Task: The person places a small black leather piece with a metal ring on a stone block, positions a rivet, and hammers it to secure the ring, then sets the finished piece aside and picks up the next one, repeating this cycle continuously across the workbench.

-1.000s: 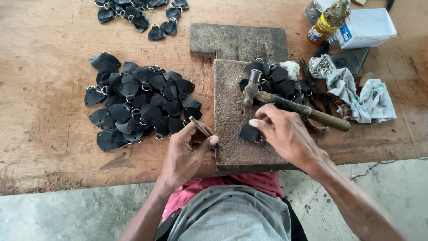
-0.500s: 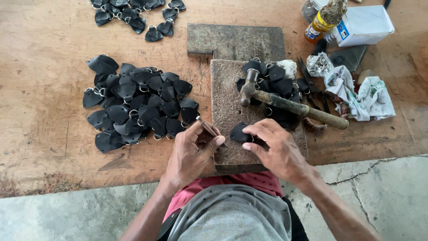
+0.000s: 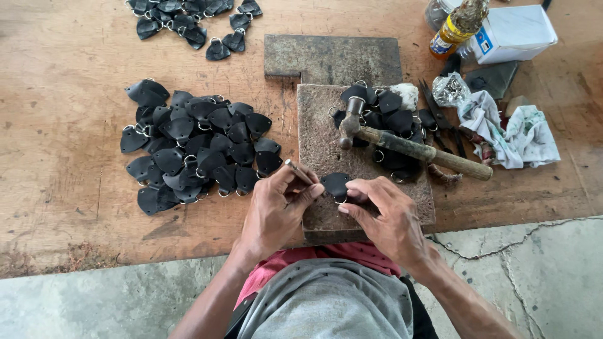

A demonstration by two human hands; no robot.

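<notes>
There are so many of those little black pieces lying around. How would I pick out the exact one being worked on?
Find the brown block at the near edge of the wooden table, with a hammer lying across it. At the block's near end, the black leather piece sits between the left hand and right hand. It lies alone, outside every pile.

both hands — one leather piece

The right hand has been drawn nearer the left hand, and the black leather piece is now pinched between both.
</notes>
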